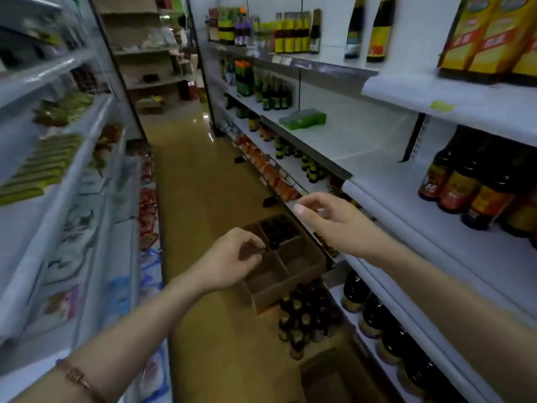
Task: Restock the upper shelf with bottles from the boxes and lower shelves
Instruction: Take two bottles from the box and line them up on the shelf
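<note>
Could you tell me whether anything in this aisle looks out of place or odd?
Yes: dark bottles stand loose on the floor beside a divided cardboard box, partly blocking the aisle. Nothing looks spilled or broken.

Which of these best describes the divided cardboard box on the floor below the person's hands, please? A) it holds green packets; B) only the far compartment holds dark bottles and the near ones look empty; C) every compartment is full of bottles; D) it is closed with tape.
B: in the cardboard box, dark bottles fill only the far compartment; the nearer compartments show bare cardboard.
</note>
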`<control>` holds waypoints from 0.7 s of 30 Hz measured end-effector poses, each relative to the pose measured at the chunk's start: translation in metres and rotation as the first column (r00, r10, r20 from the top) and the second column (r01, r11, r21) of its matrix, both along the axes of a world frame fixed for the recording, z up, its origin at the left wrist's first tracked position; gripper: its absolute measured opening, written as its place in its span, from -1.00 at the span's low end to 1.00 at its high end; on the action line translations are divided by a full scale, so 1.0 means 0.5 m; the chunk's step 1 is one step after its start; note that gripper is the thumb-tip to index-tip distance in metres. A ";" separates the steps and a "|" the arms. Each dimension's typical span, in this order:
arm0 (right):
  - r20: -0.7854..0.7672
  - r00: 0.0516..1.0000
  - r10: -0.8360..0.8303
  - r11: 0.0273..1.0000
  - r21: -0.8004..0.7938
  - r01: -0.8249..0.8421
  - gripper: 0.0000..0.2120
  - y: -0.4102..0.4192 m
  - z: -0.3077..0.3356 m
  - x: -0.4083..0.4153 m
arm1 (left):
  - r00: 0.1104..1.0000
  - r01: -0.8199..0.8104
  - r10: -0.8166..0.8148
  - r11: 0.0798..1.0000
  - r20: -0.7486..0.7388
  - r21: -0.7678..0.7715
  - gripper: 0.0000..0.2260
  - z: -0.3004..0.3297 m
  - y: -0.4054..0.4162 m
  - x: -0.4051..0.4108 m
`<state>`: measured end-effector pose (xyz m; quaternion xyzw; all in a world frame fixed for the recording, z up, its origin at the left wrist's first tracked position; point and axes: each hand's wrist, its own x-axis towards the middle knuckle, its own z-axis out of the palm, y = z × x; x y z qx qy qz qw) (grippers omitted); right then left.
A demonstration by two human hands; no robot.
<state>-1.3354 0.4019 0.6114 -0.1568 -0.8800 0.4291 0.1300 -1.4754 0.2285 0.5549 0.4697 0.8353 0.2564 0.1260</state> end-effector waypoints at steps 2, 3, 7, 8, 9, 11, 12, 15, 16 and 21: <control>-0.015 1.000 -0.007 0.999 -0.033 0.006 -0.63 0.039 -0.013 -0.081 | 1.000 -0.020 0.020 0.999 -0.009 -0.047 -0.83 0.008 0.032 -0.084; -0.005 1.000 0.001 0.999 -0.048 -0.001 -0.62 0.054 -0.016 -0.121 | 0.999 -0.032 0.031 0.997 -0.015 -0.066 -0.83 0.016 0.046 -0.122; 0.003 0.999 0.043 0.999 -0.029 -0.043 -0.60 0.108 -0.006 -0.298 | 0.995 -0.098 0.097 0.993 -0.017 -0.059 -0.80 0.037 0.098 -0.278; -0.014 0.999 0.050 0.998 -0.046 -0.050 -0.62 0.117 -0.003 -0.342 | 0.992 -0.124 0.124 0.991 -0.001 -0.053 -0.75 0.039 0.104 -0.311; -0.020 0.998 0.065 0.996 -0.058 -0.066 -0.64 0.121 0.000 -0.380 | 0.989 -0.144 0.145 0.989 0.030 -0.047 -0.70 0.040 0.106 -0.336; -0.020 0.993 0.119 0.992 -0.051 -0.119 -0.68 0.128 0.002 -0.452 | 0.984 -0.157 0.159 0.987 0.085 -0.028 -0.61 0.037 0.107 -0.383; -0.010 0.989 0.145 0.988 -0.046 -0.145 -0.69 0.130 0.003 -0.487 | 0.981 -0.163 0.164 0.986 0.100 -0.022 -0.59 0.033 0.109 -0.409; 0.007 0.985 0.174 0.984 -0.041 -0.174 -0.68 0.139 -0.002 -0.586 | 0.965 -0.222 0.209 0.973 0.161 0.069 -0.65 0.014 0.116 -0.492; 0.005 0.985 0.172 0.985 -0.035 -0.172 -0.68 0.141 -0.007 -0.615 | 0.962 -0.238 0.218 0.964 0.165 0.115 -0.69 0.002 0.121 -0.520; 0.078 0.989 0.122 0.992 -0.032 -0.119 -0.69 0.166 -0.058 -0.740 | 0.982 -0.158 0.137 0.973 0.134 0.167 -0.78 -0.071 0.180 -0.679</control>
